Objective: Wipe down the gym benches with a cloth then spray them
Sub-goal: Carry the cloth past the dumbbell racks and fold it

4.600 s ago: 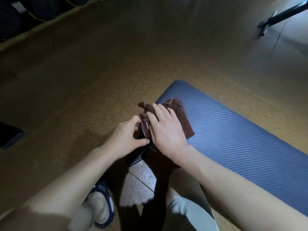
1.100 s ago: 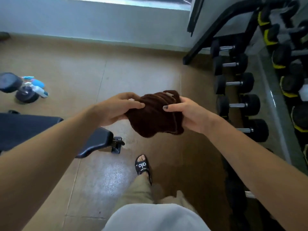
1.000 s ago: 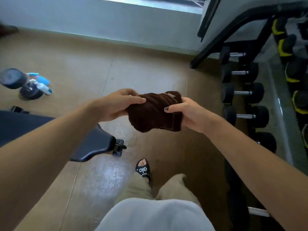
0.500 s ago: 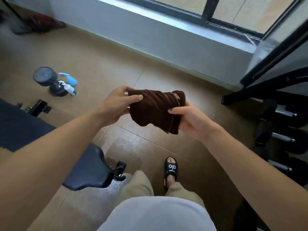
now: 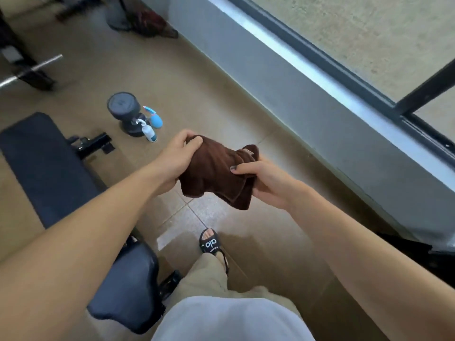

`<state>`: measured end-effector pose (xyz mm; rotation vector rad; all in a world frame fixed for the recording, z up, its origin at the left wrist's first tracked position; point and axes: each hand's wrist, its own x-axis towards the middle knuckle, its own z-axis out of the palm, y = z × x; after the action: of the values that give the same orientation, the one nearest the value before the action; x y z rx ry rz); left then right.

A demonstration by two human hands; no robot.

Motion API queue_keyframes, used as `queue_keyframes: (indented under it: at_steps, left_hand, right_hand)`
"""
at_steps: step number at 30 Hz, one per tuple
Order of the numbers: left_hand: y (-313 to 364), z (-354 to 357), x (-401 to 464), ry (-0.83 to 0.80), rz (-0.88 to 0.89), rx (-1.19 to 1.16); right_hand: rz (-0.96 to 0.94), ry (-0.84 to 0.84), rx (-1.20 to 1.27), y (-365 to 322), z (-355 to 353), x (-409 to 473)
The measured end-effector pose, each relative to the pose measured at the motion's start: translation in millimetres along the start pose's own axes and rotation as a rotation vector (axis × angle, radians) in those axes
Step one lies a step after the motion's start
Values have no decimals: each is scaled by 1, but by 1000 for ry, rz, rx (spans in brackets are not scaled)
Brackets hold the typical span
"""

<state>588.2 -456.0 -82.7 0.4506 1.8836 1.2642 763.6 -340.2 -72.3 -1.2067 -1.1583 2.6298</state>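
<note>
Both hands, left hand [image 5: 177, 160] and right hand [image 5: 267, 183], still grip the brown cloth [image 5: 216, 175]; the view has swung toward the bench [image 5: 44, 168]. Below the hands, the sandal [image 5: 209, 242] reads "alo".

Brown cloth [image 5: 216, 173] bunched, held above floor; black bench [image 5: 46, 168] left.

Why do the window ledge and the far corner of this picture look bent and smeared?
Head view: the wide lens bows the window ledge; the barbell at the top left is blurred, while the cloth and both hands, left hand and right hand, stay sharp; daylight gleams off the floor tiles.
</note>
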Motion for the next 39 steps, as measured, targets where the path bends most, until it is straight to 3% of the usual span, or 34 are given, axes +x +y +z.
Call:
queue_keyframes:
  at_steps: [7,11,16,22,30,34,39]
  left_hand:
    - [49,-80,106,113,-213,-69]
    - [75,-116,168,122,-290,-129]
    - [82,-161,244,-35,-393,-244]
    - [71,-218,325,98,-467,-357]
    - [21,-318,435,125,-427,-321]
    - [-39,-364,505,246,-357,-88]
    - [-133,-397,598,404,-352,-123]
  right_hand:
    - [124,-176,25,-82,60,134]
    - [105,-162,31,-125,80,216]
    - [201,-146,-96,-179,108,328]
    - [269,-223,-305,-231,160,434]
    - [295,-200,-497,-221,238,597]
    - [353,-261,-464,-195,264,690]
    - [338,-170,-566,-153,285,829]
